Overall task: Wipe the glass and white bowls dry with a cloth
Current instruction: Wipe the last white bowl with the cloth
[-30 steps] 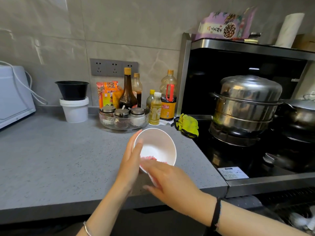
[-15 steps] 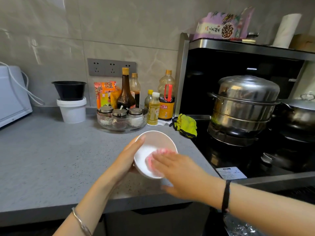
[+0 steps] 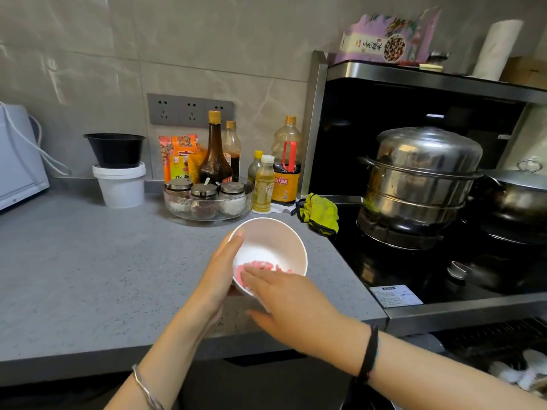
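Countertop (image 3: pixel 88 276) carries white tub (image 3: pixel 120 186), glass dish (image 3: pixel 207 210), probably sauce bottles (image 3: pixel 214 161).

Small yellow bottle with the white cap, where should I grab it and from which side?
The small yellow bottle is probably best gripped round its shoulder, just under the white cap, coming from the front. It stands upright; the glass bowl crowds its left, the soy sauce bottle its right, a yellow-capped bottle stands behind, so only the front is open.
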A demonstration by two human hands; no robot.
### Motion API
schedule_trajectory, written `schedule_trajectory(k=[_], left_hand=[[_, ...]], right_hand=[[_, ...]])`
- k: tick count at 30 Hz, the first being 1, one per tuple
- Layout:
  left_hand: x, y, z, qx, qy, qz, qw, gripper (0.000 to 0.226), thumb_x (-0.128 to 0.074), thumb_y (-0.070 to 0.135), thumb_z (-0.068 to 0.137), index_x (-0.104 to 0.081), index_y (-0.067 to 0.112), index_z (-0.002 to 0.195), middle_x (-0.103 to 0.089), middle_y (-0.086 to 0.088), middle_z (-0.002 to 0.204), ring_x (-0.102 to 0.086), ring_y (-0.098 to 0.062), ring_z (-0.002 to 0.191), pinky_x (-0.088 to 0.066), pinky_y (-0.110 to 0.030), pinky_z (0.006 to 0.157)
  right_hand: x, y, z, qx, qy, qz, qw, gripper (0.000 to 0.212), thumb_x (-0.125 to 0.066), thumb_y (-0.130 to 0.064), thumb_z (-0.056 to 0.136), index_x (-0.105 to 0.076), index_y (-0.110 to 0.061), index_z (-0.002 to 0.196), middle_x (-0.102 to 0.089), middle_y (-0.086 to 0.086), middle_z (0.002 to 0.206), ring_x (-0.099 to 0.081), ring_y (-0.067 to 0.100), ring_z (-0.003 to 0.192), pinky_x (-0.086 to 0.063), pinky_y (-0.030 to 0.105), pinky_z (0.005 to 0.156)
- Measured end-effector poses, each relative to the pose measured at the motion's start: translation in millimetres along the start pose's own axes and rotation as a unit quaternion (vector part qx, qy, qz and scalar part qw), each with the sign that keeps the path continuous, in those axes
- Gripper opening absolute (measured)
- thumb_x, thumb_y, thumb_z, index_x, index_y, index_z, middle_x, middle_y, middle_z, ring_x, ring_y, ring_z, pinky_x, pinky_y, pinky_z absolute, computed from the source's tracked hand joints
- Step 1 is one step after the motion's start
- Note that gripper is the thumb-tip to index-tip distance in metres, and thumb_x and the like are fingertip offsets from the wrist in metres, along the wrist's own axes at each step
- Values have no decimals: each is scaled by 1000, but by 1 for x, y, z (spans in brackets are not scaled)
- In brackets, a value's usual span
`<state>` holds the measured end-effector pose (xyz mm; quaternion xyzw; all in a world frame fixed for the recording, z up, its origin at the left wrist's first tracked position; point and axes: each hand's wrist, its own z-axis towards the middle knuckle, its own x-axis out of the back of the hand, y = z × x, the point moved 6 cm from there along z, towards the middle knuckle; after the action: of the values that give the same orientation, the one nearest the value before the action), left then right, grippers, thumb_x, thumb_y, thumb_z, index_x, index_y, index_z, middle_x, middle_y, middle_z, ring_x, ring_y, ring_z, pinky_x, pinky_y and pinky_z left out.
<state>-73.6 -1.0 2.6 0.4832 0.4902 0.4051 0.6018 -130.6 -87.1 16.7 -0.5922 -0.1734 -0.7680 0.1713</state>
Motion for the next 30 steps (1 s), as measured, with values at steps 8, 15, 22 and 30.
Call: schedule_trajectory(k=[8, 15, 22, 30], left_hand=[[1, -1, -1, 39, -27, 16, 999, 43, -47, 54, 89, -62, 25, 117, -74, -5, 96, -71, -23, 86, -59, -47, 77], [-2, 2, -2, 47, -146, 70, 986, 85, -21, 82, 71, -56, 28, 127, -72, -6, 110, -69, -21, 100, -56, -41, 86], [0, 22, -2, -45, -132, 3, 990, 74, -44, 82, 71, -66, 26, 114, -72, -2, 111, -66, -17, 106, -52, -29, 87], [-6, 25, -1, -24, -106, -164, 980, 58, -76, 70, 49, -79, 23, 84, -74, -6, 86, -70, -19, 77, -56, -32, 62]], right_hand=[[9, 10, 4, -58, 67, -68, 994, 55, -87, -38, 60, -71, -25, 111, -72, -6, 108, -70, 12, 87, -52, 26, 53], [49, 21, -5, -100, 75, 285, 950, 28, -80, -33, 76, -66, -27, 99, -69, -11, 91, -62, 4, 84, -52, 25, 76], [61, 42, -6, -134, 11, 616, 777, 48, -81, -8, 59, -63, -26, 99, -74, -2, 96, -69, 15, 93, -57, 30, 84], [41, 69, 5, -175, 52, 801, 570, 38, -73, -24, 77, -64, -14, 112, -69, 0, 94, -63, 10, 68, -51, 23, 59]])
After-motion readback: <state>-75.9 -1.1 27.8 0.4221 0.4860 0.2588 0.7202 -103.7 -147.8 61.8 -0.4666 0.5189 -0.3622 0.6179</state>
